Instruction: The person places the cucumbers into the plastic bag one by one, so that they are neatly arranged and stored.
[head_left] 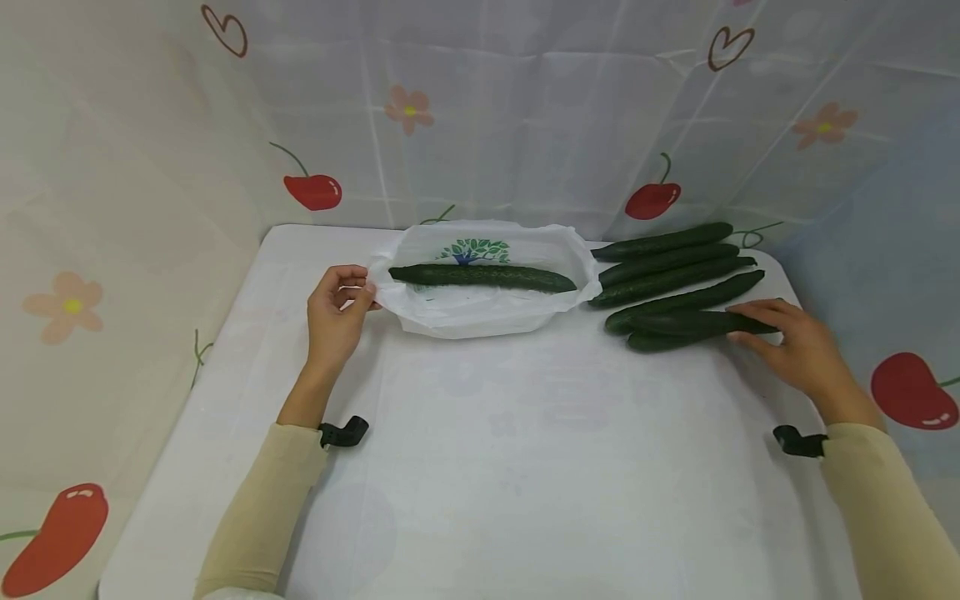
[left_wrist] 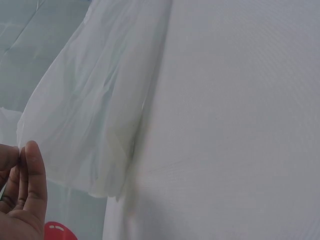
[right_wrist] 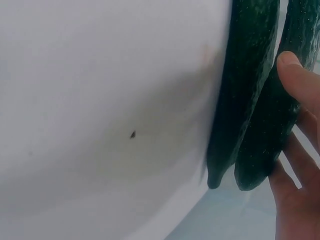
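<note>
My left hand [head_left: 336, 315] pinches the left edge of a white plastic bag [head_left: 487, 321] printed with a green tree. In the left wrist view, thumb and fingertips meet at the rim of the bag [left_wrist: 95, 115]. The bag's mouth is spread wide, and one long dark green cucumber [head_left: 483, 277] lies across it. At the right, my right hand [head_left: 802, 350] grips the right end of another cucumber [head_left: 697, 322], which lies over its neighbours. The right wrist view shows the thumb on the near side of this cucumber [right_wrist: 265, 135] and fingers behind it.
Several more cucumbers [head_left: 667, 279] lie side by side right of the bag, their left ends close to it. All rest on a white-covered table [head_left: 525, 467]. Behind hangs a sheet [head_left: 525, 125] printed with cherries, flowers and hearts. A small dark speck [right_wrist: 133, 134] marks the table cover.
</note>
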